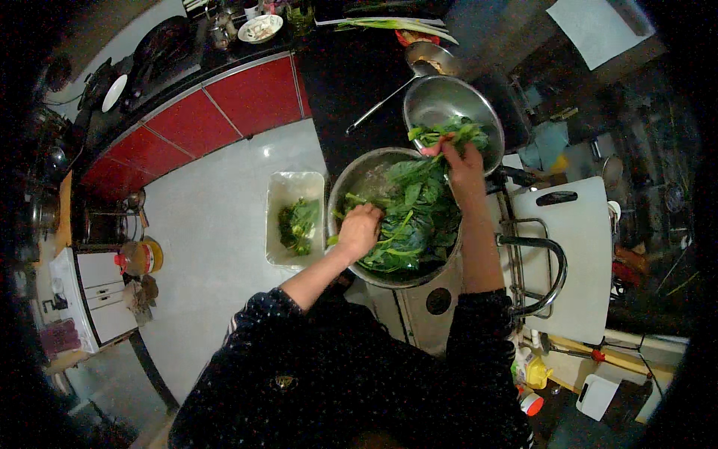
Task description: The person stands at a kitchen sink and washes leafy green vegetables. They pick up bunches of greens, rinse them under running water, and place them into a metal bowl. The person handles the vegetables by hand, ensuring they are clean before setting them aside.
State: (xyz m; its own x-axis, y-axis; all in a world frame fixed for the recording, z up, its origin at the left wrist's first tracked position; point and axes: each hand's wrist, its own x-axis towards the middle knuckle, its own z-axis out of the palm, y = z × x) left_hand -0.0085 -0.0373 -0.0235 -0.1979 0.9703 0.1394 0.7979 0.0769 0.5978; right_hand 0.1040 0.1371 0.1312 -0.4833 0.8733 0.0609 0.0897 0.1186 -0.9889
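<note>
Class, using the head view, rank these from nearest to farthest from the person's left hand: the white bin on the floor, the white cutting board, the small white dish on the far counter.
Measured from the left hand:
1. White bin, just to its left on the floor.
2. Cutting board, off to the right past the tap.
3. Small white dish, on the far counter at the top.

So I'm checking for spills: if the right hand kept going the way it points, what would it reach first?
Probably the smaller steel bowl: the right hand, gripping leafy greens, points toward it, though depth is unclear.
</note>
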